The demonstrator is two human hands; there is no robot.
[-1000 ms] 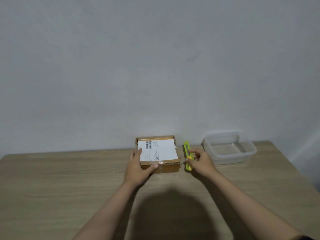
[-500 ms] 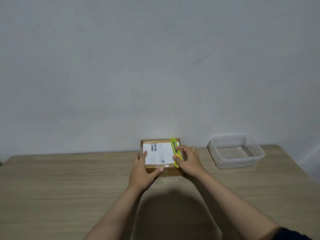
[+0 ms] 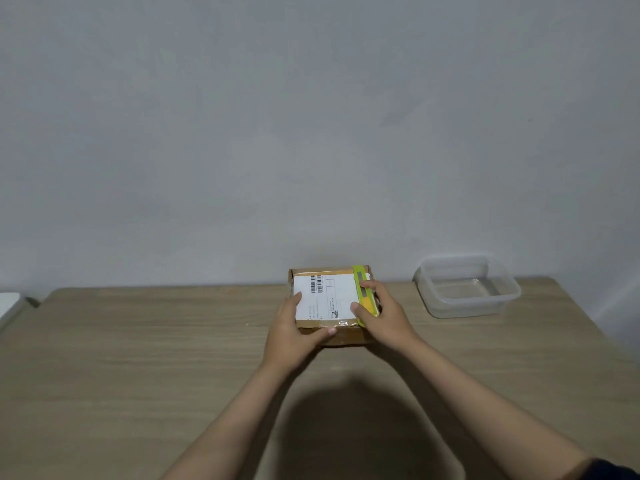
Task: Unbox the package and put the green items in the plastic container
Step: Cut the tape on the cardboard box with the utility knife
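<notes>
A flat cardboard box (image 3: 325, 296) with a white shipping label lies sealed at the far middle of the wooden table (image 3: 138, 358). My left hand (image 3: 294, 332) grips its near left corner, thumb on the label and fingers over the front edge. My right hand (image 3: 384, 317) holds a yellow-green utility knife (image 3: 363, 292) that lies lengthwise along the box's right edge. A clear plastic container (image 3: 467, 287), nothing in it, stands to the right of the box. The box's contents are hidden.
A grey wall rises right behind the table's far edge. A white object (image 3: 8, 304) shows at the far left edge of the view. The table's right edge runs close past the container.
My right hand picked the knife up from the table beside the box and brought it left onto the box's right edge. My left hand stayed on the box.
</notes>
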